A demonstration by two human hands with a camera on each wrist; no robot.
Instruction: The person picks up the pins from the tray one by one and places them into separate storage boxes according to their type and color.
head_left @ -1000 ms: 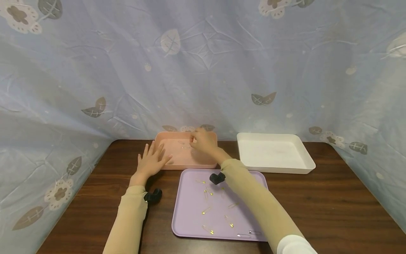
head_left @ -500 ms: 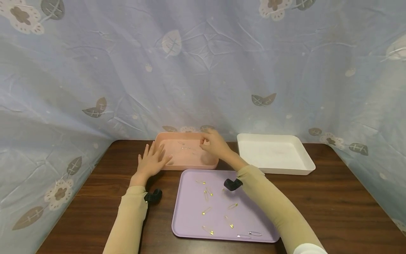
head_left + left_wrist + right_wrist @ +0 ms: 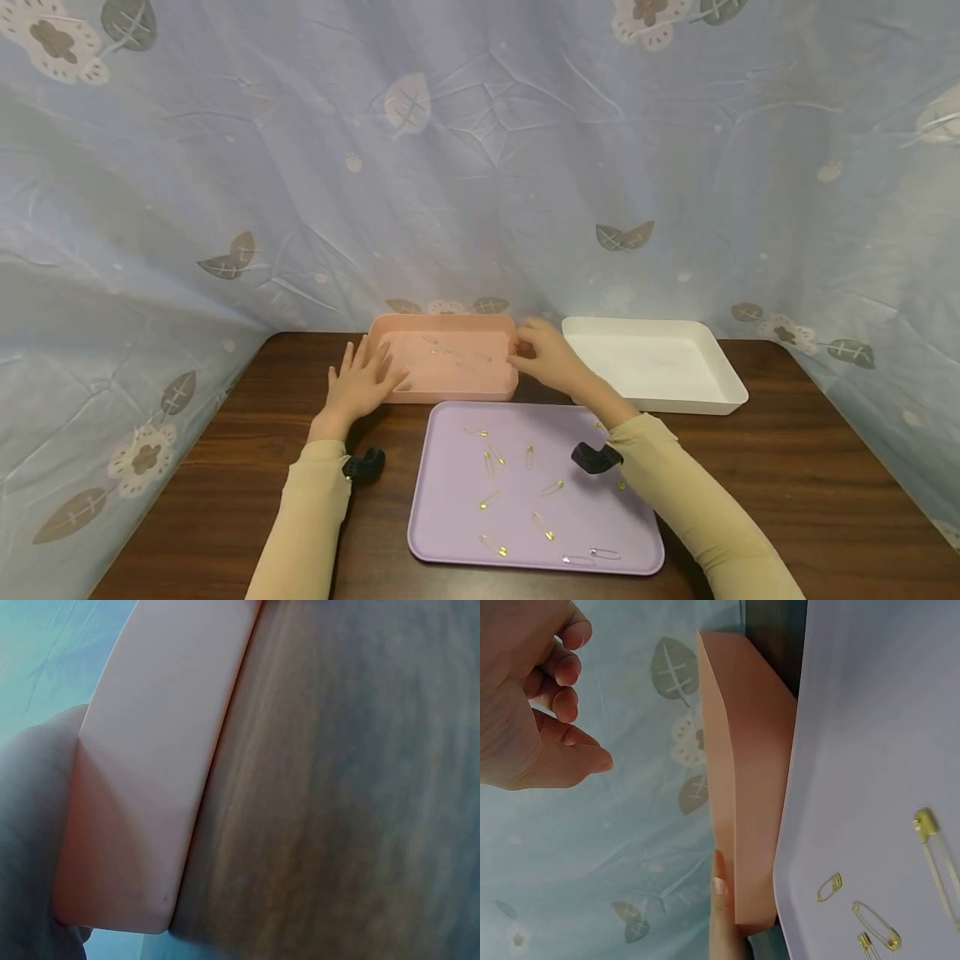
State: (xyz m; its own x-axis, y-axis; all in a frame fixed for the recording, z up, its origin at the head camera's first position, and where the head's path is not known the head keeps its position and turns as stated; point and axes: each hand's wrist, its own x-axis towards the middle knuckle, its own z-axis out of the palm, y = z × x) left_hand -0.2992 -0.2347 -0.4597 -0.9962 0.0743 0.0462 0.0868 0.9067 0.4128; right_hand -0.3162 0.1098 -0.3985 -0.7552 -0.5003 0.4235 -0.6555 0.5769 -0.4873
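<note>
Both hands, left (image 3: 358, 385) and right (image 3: 546, 358), hold nothing over the wooden table (image 3: 787, 467), fingers relaxed.

No writing, label, brand, number or sign can be read in any view. The pink tray (image 3: 450, 385), the white tray (image 3: 723, 392), the purple tray (image 3: 450, 500) and the safety pins (image 3: 489, 498) carry no lettering, and the cloth backdrop (image 3: 480, 167) shows only printed leaves and flowers.
</note>
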